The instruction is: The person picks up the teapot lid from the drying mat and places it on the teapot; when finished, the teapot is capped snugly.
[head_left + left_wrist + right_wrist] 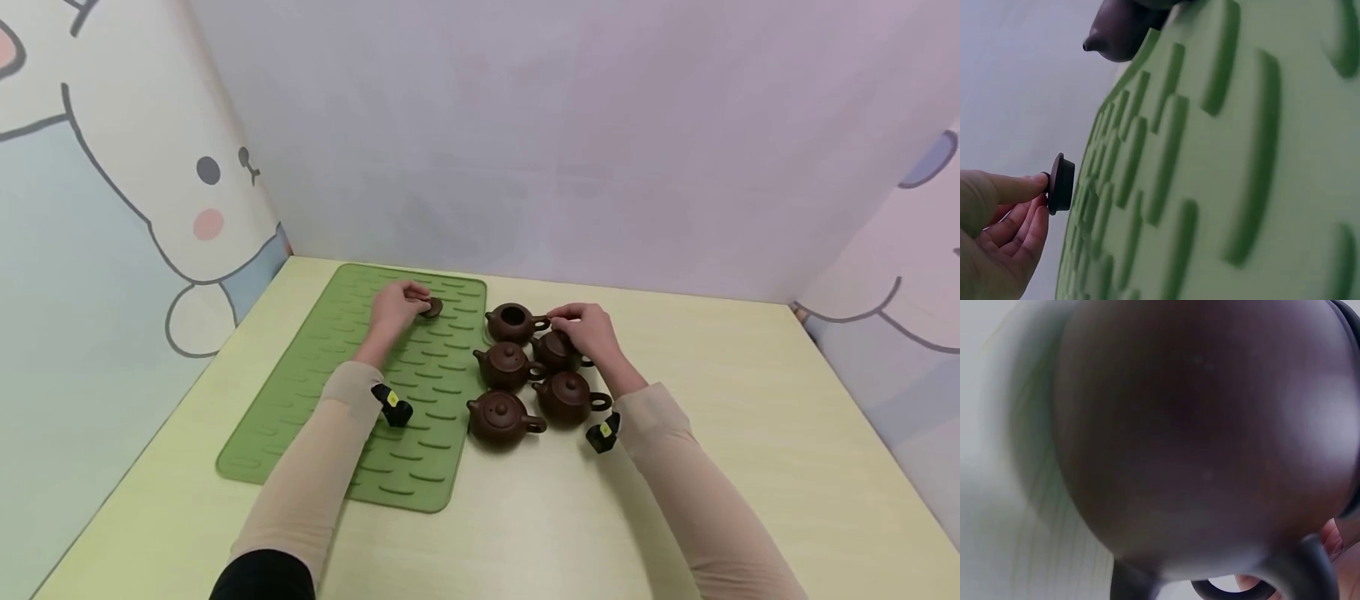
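Observation:
My left hand [395, 308] pinches the knob of a small dark-brown teapot lid [432, 308] just over the green mat. In the left wrist view the lid [1061, 185] is tipped on edge relative to that camera, its inner rim facing the mat. A lidless brown teapot [507, 331] stands at the back, its round opening showing. Fingers of my right hand [588, 329] pinch this teapot's handle. Below that hand is a lidded teapot [553, 354], partly covered by it. Another teapot's body [1204, 437] fills most of the right wrist view.
More lidded teapots stand close together in front: one mid-left [504, 368], one front left [498, 423], one front right [564, 402]. The ridged green mat [427, 425] lies left of them on the pale wooden table [750, 450]. A whitish wall [562, 167] rises behind.

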`<control>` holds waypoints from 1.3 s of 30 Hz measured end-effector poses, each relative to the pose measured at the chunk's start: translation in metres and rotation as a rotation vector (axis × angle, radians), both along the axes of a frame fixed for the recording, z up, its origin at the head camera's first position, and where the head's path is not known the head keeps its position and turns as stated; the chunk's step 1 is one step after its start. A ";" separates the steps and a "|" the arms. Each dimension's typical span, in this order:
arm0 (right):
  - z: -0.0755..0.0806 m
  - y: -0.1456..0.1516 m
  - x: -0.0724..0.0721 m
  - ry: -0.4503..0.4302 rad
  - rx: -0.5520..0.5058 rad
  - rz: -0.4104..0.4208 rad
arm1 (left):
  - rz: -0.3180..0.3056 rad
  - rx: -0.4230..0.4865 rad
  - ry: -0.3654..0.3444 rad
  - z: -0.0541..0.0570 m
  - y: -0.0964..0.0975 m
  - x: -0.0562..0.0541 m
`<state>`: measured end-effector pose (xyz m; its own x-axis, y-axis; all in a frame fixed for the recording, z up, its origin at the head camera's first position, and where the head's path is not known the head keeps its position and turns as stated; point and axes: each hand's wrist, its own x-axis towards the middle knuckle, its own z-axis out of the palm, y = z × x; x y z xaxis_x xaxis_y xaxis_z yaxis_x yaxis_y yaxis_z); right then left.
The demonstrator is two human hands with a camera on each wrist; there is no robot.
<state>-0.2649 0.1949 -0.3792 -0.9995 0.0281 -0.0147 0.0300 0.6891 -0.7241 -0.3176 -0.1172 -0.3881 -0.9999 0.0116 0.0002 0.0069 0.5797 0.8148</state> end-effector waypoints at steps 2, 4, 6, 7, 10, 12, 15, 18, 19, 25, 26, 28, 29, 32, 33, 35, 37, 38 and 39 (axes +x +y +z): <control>0.000 -0.001 -0.001 0.001 -0.005 0.003 | -0.024 -0.008 0.019 0.006 0.004 0.001; 0.001 -0.002 -0.003 0.003 -0.011 0.004 | -0.054 -0.001 0.043 0.012 0.010 0.001; 0.002 -0.002 -0.005 0.005 -0.017 0.004 | -0.077 0.013 0.066 0.017 0.016 0.001; 0.002 -0.002 -0.005 0.004 -0.020 0.002 | -0.087 0.022 0.074 0.019 0.020 0.001; 0.001 -0.003 -0.005 -0.007 -0.022 0.001 | -0.116 0.039 0.083 0.023 0.031 0.001; 0.000 -0.003 -0.005 -0.011 -0.027 -0.003 | -0.134 0.041 0.084 0.025 0.038 0.001; -0.002 -0.002 -0.005 -0.013 -0.034 -0.009 | -0.161 0.036 0.090 0.027 0.049 0.002; -0.004 -0.002 -0.004 -0.011 -0.047 -0.018 | -0.187 0.020 0.101 0.027 0.060 0.003; -0.004 -0.001 -0.003 -0.008 -0.043 -0.016 | -0.195 0.015 0.103 0.026 0.064 0.004; -0.004 -0.001 -0.001 -0.031 -0.063 -0.019 | -0.249 -0.014 0.116 0.019 0.084 0.006; -0.004 -0.001 -0.001 -0.045 -0.075 -0.023 | -0.257 -0.018 0.117 0.019 0.087 0.007; -0.005 -0.001 -0.002 -0.072 -0.091 -0.028 | -0.272 -0.023 0.115 0.017 0.093 0.008; -0.006 -0.001 -0.002 -0.084 -0.094 -0.030 | -0.278 -0.024 0.111 0.016 0.095 0.009; -0.008 -0.001 -0.003 -0.103 -0.087 -0.040 | -0.295 -0.036 0.099 0.013 0.100 0.011; -0.009 -0.001 -0.002 -0.105 -0.081 -0.041 | -0.300 -0.042 0.094 0.011 0.102 0.012; -0.011 -0.001 -0.001 -0.107 -0.074 -0.042 | -0.303 -0.056 0.090 0.009 0.104 0.014; -0.012 -0.002 0.000 -0.103 -0.077 -0.044 | -0.310 -0.070 0.090 0.006 0.105 0.015; -0.013 -0.003 0.000 -0.099 -0.078 -0.044 | -0.312 -0.074 0.091 0.004 0.105 0.016; -0.013 -0.003 0.001 -0.094 -0.078 -0.044 | -0.312 -0.075 0.092 0.003 0.106 0.016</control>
